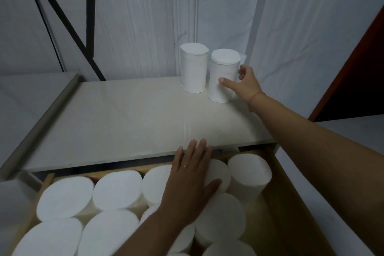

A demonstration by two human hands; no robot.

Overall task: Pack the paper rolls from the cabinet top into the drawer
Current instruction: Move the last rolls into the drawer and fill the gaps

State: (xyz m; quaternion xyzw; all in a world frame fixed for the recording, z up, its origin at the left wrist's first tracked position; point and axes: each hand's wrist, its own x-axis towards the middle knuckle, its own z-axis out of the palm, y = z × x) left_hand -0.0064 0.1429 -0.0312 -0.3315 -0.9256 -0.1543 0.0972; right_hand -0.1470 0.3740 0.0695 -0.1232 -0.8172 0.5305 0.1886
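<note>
Avoid toppling 12-o'clock roll (194,68) w/ R fingers (226,82) gripping 1-o'clock roll (222,64), L fingers (193,148) flat on drawer rolls (116,189).

— How does the right hand (243,83) sit?

— Reached far forward, the arm almost straight, the forearm bare. The thumb points left and lies on the front of a paper roll (220,68), and the fingers curl round its far side. A thin cord (256,95) circles the wrist just behind the hand.

— And the left hand (193,181)?

— Closer to the body, well behind and to the left of the right hand. It is palm down and flat, fingers straight and close together, thumb spread out to the right. A ring (184,165) shows on one finger. The forearm is bare too.
</note>
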